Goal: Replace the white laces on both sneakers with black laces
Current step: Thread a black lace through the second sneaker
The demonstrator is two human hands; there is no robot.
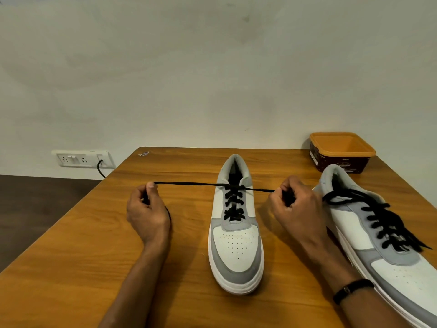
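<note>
At frame centre, our left hand and right hand each pinch an end of the black lace, taut across the middle sneaker on the counter.

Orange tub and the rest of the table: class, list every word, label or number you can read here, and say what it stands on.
No text here can be read for certain.
Tub: pale print on its dark side, too small and blurred.
Sticker on the table's far edge: too small.
Sneakers, laces: no text seen.
</note>
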